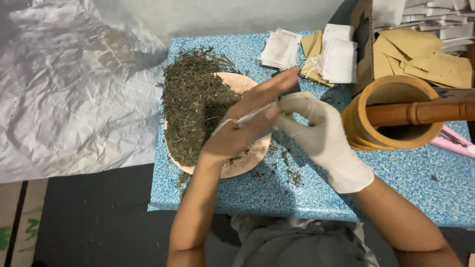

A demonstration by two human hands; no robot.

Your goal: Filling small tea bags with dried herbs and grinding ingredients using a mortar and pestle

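Your left hand (247, 123) hides most of the small white sachet (250, 116) pinched against your gloved right hand (316, 136), and part of the round plate (237, 165). The wooden pestle (420, 112) runs off the right edge; the pink tool (452, 141) behind the mortar (391, 116) is half hidden.

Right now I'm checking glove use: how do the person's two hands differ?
The left hand is bare; the right hand wears a white glove. The left hand is held open, fingers straight, over the plate of dried herbs; the right hand's fingers are curled, pinching. Both grip the same small white sachet.
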